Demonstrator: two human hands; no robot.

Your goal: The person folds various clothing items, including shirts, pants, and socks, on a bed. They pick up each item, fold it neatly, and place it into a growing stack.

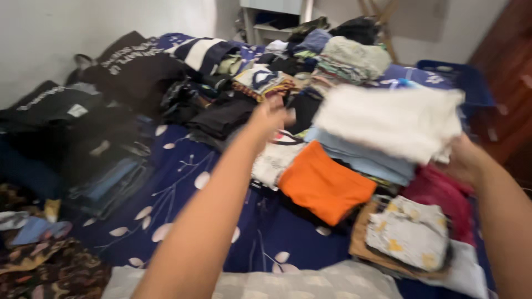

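Bed (183, 182) under a dark blue floral sheet, loaded with clothes; view blurred by motion. Right hand (464, 159) is out toward the bed's right side, closed on the right end of a folded white cloth (390, 119); the fingers are mostly hidden behind the fabric, so only a closed grip on its edge can be made out, not how the fingers lie. The white cloth is held up flat, long axis running left to right across the view, its free left end pointing toward the left hand. It hangs above a stack of folded pale blue garments (360, 158), which sit on the pile behind a folded orange garment (324, 185); whether cloth and stack touch cannot be told. Left hand (271, 113) is stretched farther up the bed, loosely curled and empty as far as the blur allows; it is over a white printed garment (277, 158), in front of the heap of mixed dark clothes (221, 111). Key relation: the white cloth lies to the right of the left hand, just beside it, with its near corner level with that hand's knuckles; the right hand has it, the left is the nearer free one. Toward the near right corner of the bed: a magenta garment (440, 194) and a grey cloth with yellow shapes (410, 232). Stacked dark jeans (108, 177) lie at the left edge.
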